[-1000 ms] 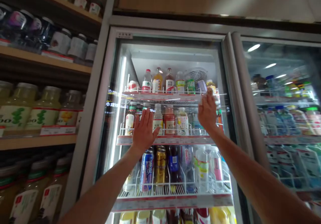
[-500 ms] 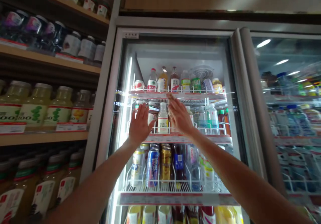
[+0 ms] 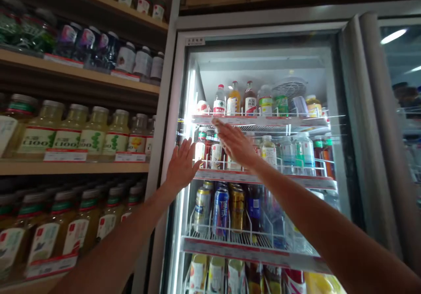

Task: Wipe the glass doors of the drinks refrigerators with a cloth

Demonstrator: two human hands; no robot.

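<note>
My left hand (image 3: pixel 180 166) is open, fingers spread, flat against the left edge of the drinks fridge's glass door (image 3: pixel 289 188). My right hand (image 3: pixel 234 143) is open too, fingers stretched out, in front of the second shelf (image 3: pixel 263 179) near its left end. Behind the glass stand bottles on the top shelf (image 3: pixel 259 120), more bottles on the second shelf, and cans (image 3: pixel 221 206) on the third. Neither hand holds anything.
Wooden shelves (image 3: pixel 75 167) on the left carry jars and several yellow juice bottles (image 3: pixel 92 129). A second fridge (image 3: pixel 401 109) stands at the right, with a grey door post (image 3: pixel 371 145) between the two.
My right hand has swept left across the glass from the right side to the left part of the second shelf. The view has shifted left; my left hand stays near the door's left edge.
</note>
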